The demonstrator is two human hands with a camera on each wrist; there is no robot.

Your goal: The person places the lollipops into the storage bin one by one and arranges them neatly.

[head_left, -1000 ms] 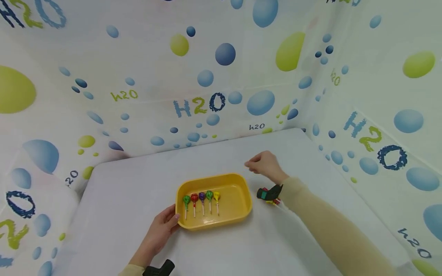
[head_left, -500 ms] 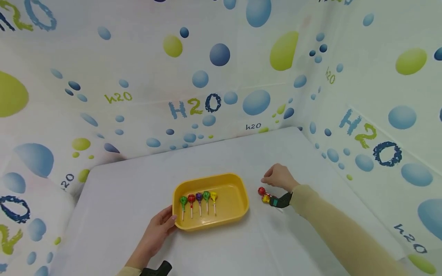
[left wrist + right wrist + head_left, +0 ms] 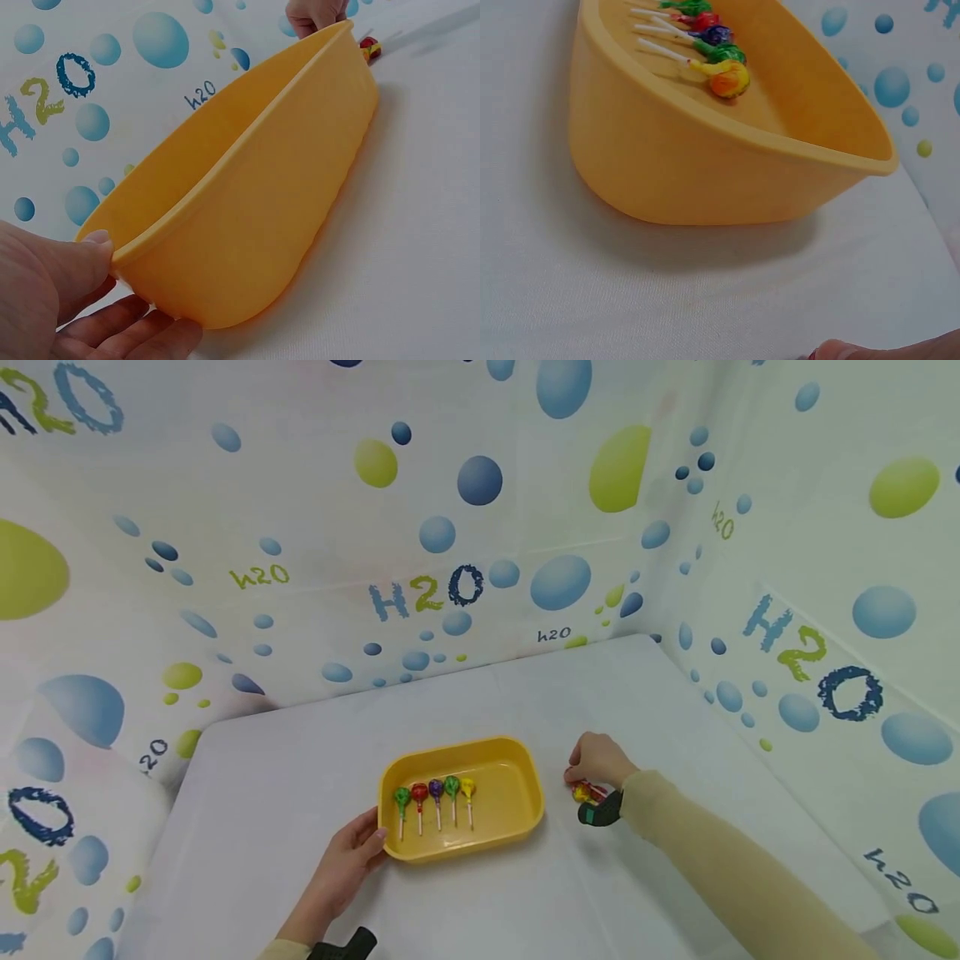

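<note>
My left hand grips the left end of a yellow plastic tray; in the left wrist view, the thumb lies over the rim and the fingers are against the outside wall. A row of several lollipops with white sticks lies in the tray's left half, from a green lollipop to a yellow lollipop. Right of the tray, my right hand pinches a red lollipop at the table, its head mostly covered by the fingertips. Beneath that hand sits another yellow lollipop, partly hidden by the wrist camera.
A white cloth covers the table. Behind and to the right stand white curtain walls printed with blue and green bubbles. The tray's raised rim stands between the two hands.
My right hand has come down from above the tray's far right corner to the loose lollipops and taken hold of the red one. The left hand still holds the tray.
</note>
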